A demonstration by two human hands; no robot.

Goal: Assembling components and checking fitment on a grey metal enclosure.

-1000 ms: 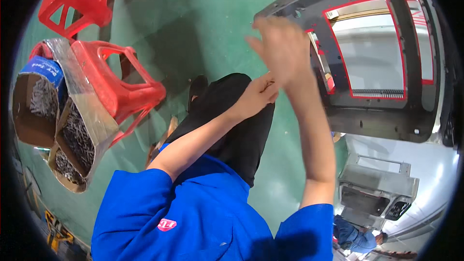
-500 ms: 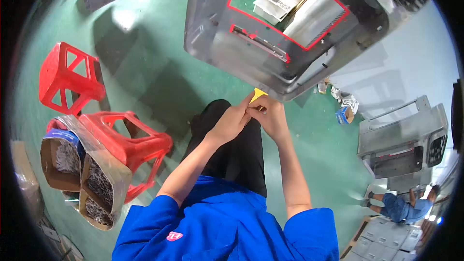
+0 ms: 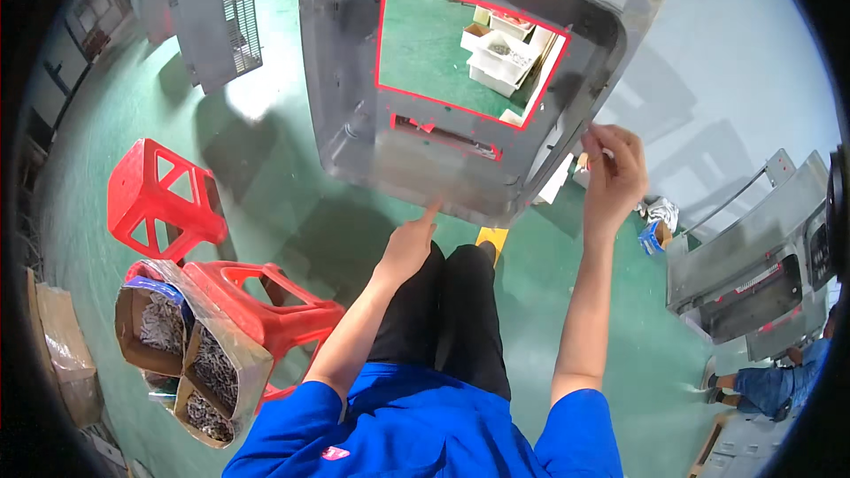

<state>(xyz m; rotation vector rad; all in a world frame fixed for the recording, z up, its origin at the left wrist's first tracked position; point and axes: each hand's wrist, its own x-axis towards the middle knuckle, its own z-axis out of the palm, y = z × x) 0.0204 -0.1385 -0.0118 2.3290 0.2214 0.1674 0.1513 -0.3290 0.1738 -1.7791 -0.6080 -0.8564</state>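
Observation:
A large grey moulded panel (image 3: 354,146) stands in front of me, with a red-edged rectangular opening and a narrow red-edged slot below it. My left hand (image 3: 409,246) is at its lower edge. The index finger stretches up to the rim while the other fingers curl in; what they may hold is hidden. My right hand (image 3: 615,168) is raised beside the panel's right edge, fingers pinched together. Anything in that pinch is too small to make out. Below the panel's bottom edge, by my right knee, a yellow piece (image 3: 492,237) shows.
On my left are two red stools (image 3: 159,195), the nearer bearing cardboard boxes (image 3: 133,327) of small metal parts. White bins (image 3: 496,62) show through the panel's opening. Another grey panel (image 3: 735,292) and a person (image 3: 770,389) are at right. A slatted grey panel (image 3: 212,18) stands far left.
My hands have parted from each other. The right has moved up and right to the panel's side, the left a little down and left. My view has shifted, so the panel shows further left.

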